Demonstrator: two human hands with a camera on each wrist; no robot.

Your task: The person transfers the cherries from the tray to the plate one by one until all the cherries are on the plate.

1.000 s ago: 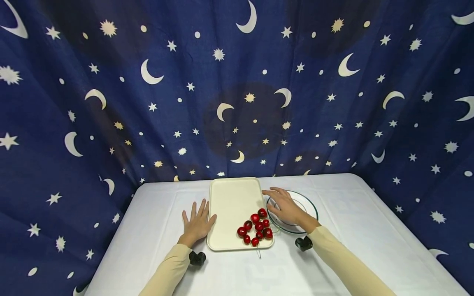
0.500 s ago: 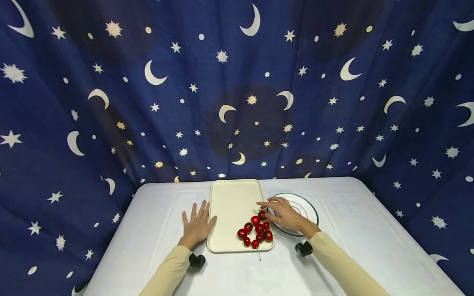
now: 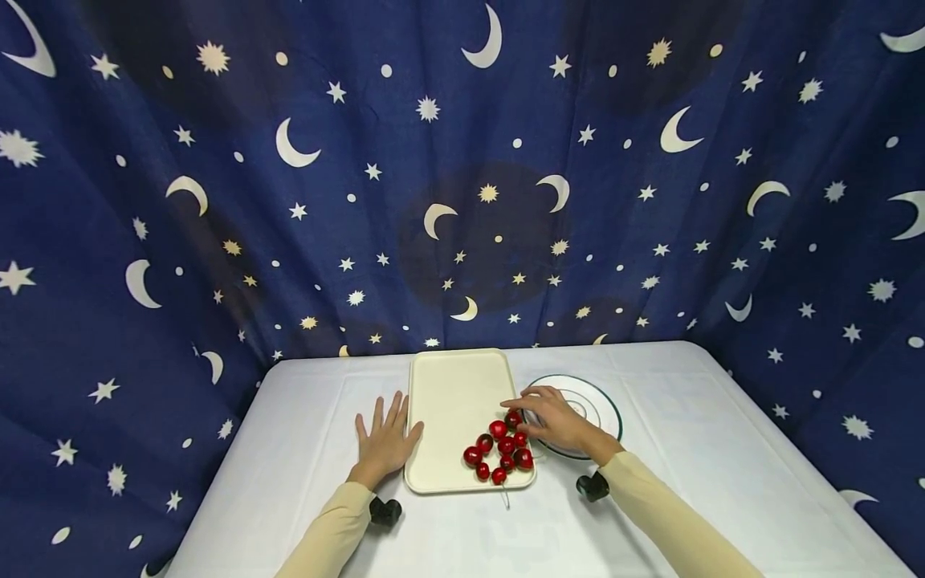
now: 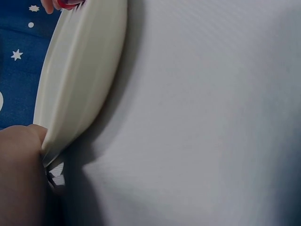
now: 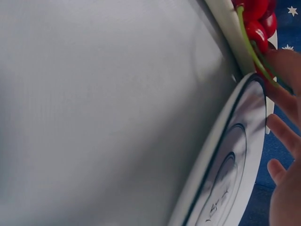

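In the head view several dark-red cherries (image 3: 473, 456), some with stems, lie at the near right corner of a cream tray (image 3: 455, 377). My right hand (image 3: 560, 421) reaches over from the right, its thumb and forefinger on either side of the farthest cherry (image 3: 513, 419), pinching it. The right wrist view has green stems (image 5: 256, 59) running past the thumb, while the other fingers stay apart over the plate. My left hand (image 3: 383, 445) lies flat with spread fingers on the table, its thumb at the tray's left rim.
A white plate (image 3: 607, 405) with a dark green-blue rim stands right of the tray, partly under the right hand. White cloth (image 3: 462, 538) covers the table. A blue curtain (image 3: 361, 217) with moons and stars hangs behind and at both sides.
Over the last second my right hand has moved left and nearer, from above the plate to the farthest cherry, its fingers closing around it. The left hand has stayed still.
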